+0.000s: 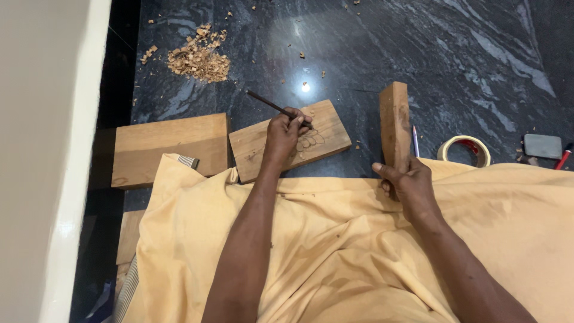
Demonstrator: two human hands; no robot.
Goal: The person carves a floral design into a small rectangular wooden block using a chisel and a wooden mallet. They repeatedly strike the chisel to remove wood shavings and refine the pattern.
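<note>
Surroundings: a second plank lies left of the carved board; a pile of wood shavings, tape roll and grey stone sit on the dark floor.
Left hand: clenched on a thin chisel, tip on the board.
Right hand: grasping an upright wooden block.
Board: flat on the floor, bearing a pencilled pattern, at the edge of the yellow cloth.

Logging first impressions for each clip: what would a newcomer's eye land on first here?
The left hand pressing a thin dark chisel onto a small wooden plank with a drawn pattern, at centre on the dark marble floor. Just right, the right hand grips an upright wooden block. A wood shavings pile lies upper left.
</note>
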